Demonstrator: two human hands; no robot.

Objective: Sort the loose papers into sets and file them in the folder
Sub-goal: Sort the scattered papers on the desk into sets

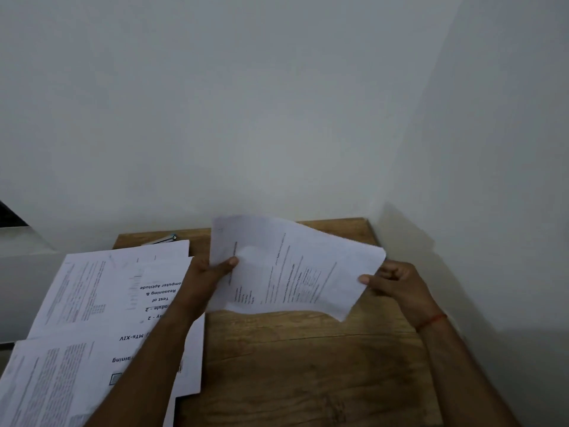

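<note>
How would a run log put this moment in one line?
left hand: pinches printed sheet, left edge | right hand: pinches its right edge | sheet: bowed, above wooden table | loose papers: spread at left

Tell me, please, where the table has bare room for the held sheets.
The table is bare below the held sheets, between the spread papers on the left and the wall on the right. The left side is crowded.

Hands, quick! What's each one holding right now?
Left hand: pinches the left edge of the paper.
Right hand: pinches the paper's right edge.
</note>
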